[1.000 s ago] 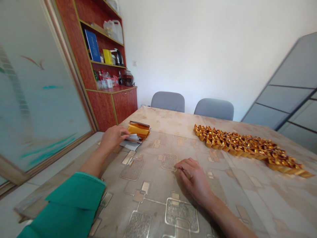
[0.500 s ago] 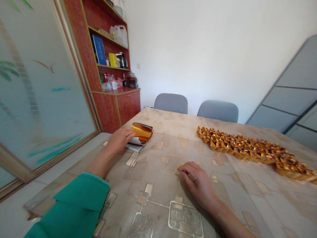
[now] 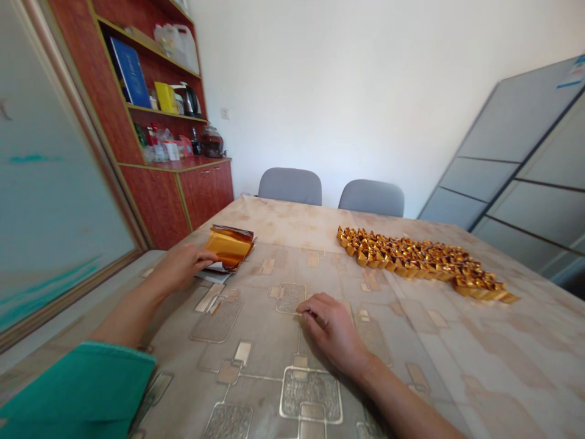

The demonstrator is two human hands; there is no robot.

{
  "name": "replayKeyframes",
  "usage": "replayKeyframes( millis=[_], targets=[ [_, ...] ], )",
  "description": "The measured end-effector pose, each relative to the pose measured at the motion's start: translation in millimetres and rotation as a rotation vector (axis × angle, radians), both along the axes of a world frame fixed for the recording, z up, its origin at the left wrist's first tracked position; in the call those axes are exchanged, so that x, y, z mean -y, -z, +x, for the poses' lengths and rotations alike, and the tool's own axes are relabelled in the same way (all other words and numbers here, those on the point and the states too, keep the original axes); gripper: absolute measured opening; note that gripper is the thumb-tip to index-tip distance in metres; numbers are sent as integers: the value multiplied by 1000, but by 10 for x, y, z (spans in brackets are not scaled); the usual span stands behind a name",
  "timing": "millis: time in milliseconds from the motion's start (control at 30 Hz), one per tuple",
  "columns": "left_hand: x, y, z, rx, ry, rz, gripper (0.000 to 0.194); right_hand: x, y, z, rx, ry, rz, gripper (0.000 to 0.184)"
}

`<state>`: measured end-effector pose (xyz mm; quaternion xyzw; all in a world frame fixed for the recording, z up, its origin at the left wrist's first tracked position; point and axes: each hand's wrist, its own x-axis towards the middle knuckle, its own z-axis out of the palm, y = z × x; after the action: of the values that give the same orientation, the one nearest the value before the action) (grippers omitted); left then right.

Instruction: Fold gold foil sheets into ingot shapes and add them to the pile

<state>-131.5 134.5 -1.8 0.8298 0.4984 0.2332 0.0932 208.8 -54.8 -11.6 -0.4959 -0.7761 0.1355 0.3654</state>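
Note:
My left hand lies at the table's left side, its fingertips at a stack of gold foil sheets with white paper showing beneath it. The foil curls up slightly at its far edge. My right hand rests curled on the patterned tablecloth, and nothing shows in its fingers. To its upper right, several folded gold foil ingots lie packed in a long, uneven band.
A green sleeve covers my left forearm. A red-brown wooden cabinet with cluttered shelves stands beyond the table's far left corner. Grey chairs stand at the far side, a frosted glass door at left, grey panels at right.
The whole scene has shifted left in the picture as my head turned. Both hands and the foil stack keep about the same places on the table.

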Motion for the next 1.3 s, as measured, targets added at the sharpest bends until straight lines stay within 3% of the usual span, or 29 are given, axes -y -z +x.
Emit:
replayKeyframes(
  millis=[200,600,733,900,1100,1300],
  targets=[
    [10,-40,37,-76,-24,14,38,6,5,-6,6,-12,-17,24],
    [226,-211,149,-70,-397,137,28,21,9,1,-30,-32,-38,24],
    [267,-225,169,-18,-451,195,29,5,40,8,-56,-44,-47,22],
    [296,-252,229,84,-416,281,28,-4,25,12,-66,-54,-72,22],
    [331,-287,308,225,-267,368,18,-6,-2,11,-109,-49,-115,23],
    [587,-297,621,355,-91,487,16,-25,60,41,-386,42,-260,26]
  ],
)
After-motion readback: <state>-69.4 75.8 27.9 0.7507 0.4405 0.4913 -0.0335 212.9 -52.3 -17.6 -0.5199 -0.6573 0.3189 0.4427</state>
